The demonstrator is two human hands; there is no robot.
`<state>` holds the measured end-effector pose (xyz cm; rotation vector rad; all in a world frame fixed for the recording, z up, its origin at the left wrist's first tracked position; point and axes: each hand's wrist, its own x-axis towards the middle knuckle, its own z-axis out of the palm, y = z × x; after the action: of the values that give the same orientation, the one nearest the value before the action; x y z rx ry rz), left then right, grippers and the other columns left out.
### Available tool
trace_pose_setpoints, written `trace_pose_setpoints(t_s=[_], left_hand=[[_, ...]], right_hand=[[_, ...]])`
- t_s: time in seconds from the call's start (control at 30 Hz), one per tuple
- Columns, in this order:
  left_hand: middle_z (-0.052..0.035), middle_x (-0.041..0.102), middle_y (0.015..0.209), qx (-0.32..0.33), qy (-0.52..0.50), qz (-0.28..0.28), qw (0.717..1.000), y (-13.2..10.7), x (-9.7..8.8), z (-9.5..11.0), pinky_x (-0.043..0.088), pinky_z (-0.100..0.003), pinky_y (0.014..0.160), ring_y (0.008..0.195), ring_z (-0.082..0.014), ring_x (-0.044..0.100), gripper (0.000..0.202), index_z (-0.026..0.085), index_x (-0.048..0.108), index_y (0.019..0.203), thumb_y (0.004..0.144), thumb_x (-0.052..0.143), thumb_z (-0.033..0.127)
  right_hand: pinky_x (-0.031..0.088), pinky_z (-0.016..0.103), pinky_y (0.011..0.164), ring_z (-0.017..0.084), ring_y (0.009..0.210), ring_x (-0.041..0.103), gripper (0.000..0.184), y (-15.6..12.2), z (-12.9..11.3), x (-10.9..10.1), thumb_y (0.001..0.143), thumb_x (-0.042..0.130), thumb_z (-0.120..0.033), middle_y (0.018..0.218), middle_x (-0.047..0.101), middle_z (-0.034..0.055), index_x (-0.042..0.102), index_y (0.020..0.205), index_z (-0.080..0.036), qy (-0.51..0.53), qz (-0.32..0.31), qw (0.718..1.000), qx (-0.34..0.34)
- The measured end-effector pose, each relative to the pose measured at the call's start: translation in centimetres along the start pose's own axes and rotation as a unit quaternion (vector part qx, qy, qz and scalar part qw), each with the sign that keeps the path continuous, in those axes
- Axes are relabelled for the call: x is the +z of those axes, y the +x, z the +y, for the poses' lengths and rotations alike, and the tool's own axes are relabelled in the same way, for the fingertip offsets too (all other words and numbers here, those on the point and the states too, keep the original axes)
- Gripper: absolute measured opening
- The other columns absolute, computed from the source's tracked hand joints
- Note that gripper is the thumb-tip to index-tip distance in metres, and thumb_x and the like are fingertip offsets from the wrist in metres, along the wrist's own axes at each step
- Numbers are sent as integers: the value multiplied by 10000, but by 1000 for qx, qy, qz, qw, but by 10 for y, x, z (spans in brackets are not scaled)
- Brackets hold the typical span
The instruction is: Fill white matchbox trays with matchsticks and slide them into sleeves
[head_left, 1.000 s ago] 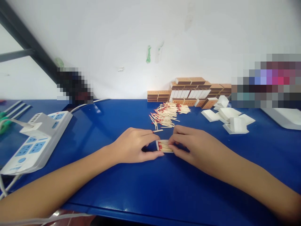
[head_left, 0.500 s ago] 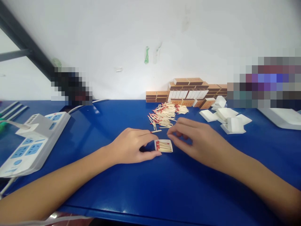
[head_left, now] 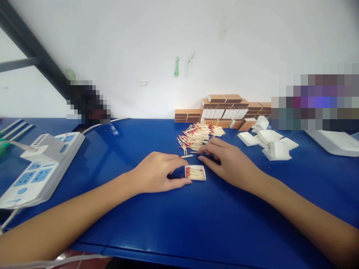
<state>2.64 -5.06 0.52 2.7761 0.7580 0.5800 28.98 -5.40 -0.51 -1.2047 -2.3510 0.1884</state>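
A small white matchbox tray (head_left: 197, 167) lies on the blue table, with red-tipped matches (head_left: 195, 173) laid lengthwise inside. My left hand (head_left: 158, 172) grips the tray's left end between thumb and forefinger. Just beyond and right of the tray is my right hand (head_left: 228, 158), its thumb and forefinger a little apart with nothing visible between them. Those fingertips are at the near edge of a loose pile of matches (head_left: 196, 136). One single match (head_left: 187, 156) lies apart, near my left forefinger.
Stacked brown matchboxes (head_left: 224, 102) stand against the wall behind the pile. White empty trays (head_left: 269, 136) are heaped at the right. A white power strip (head_left: 42, 172) with a plugged-in adapter (head_left: 42, 147) sits at the left. The table's front edge (head_left: 168, 257) runs below my arms.
My right hand has moved slightly left and away from me, toward the match pile, and its thumb and forefinger have parted a little. My left hand still grips the tray.
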Motion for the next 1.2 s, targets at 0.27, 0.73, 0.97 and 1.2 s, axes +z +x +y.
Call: trace_pose_setpoints(t_s=[0.27, 0.73, 0.97, 1.2], left_hand=[[41, 652, 743, 4, 9, 37, 999, -1, 2, 1, 414, -236, 567, 610, -98, 598, 288, 178, 705, 1074, 945, 692, 436], [49, 637, 689, 8, 13, 58, 998, -1, 4, 3, 423, -234, 549, 586, -98, 599, 271, 165, 705, 985, 918, 722, 427], [47, 639, 695, 14, 14, 61, 998, -1, 6, 2, 427, -240, 559, 597, -105, 608, 291, 163, 699, 1015, 929, 708, 441], [46, 638, 692, 12, 15, 60, 998, -1, 6, 2, 426, -236, 567, 593, -104, 606, 292, 160, 703, 1017, 917, 727, 434]], right_hand=[[420, 264, 605, 130, 684, 545, 77, -6, -22, -19, 961, 614, -180, 834, 578, 13, 684, 941, -203, 55, -4, 997, -51], [506, 328, 681, 206, 809, 674, 115, -11, -36, -7, 1029, 553, -227, 964, 664, 53, 647, 976, -189, -40, -108, 993, 8], [486, 297, 631, 183, 767, 664, 95, -12, -35, -7, 1023, 571, -231, 950, 662, 40, 609, 942, -198, -35, -96, 995, 4], [455, 300, 607, 187, 739, 661, 137, -13, -35, -5, 1020, 598, -262, 924, 654, 56, 677, 947, -177, -136, -36, 988, -60]])
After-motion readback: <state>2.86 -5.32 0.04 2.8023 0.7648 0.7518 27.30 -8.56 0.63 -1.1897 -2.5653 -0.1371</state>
